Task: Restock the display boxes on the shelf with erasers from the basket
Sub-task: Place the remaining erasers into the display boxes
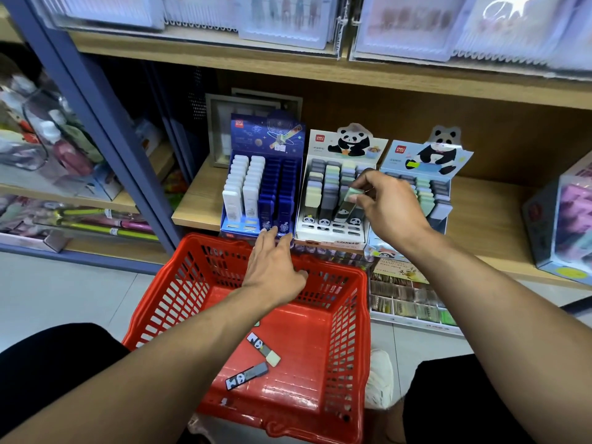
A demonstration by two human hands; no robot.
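At frame centre, the right hand (pixel 387 206) is pinching a pale green rectangular eraser (pixel 351 200), long axis tilting steeply into the white panda display box (pixel 330 237). The left hand (pixel 275 267), fingers relaxed, is resting on the red plastic basket (pixel 349 347).

Three display boxes (pixel 333 200) stand side by side on the shelf (pixel 198 203). The basket (pixel 256 315) sits before the shelf. Two erasers (pixel 256 360) lie in the basket
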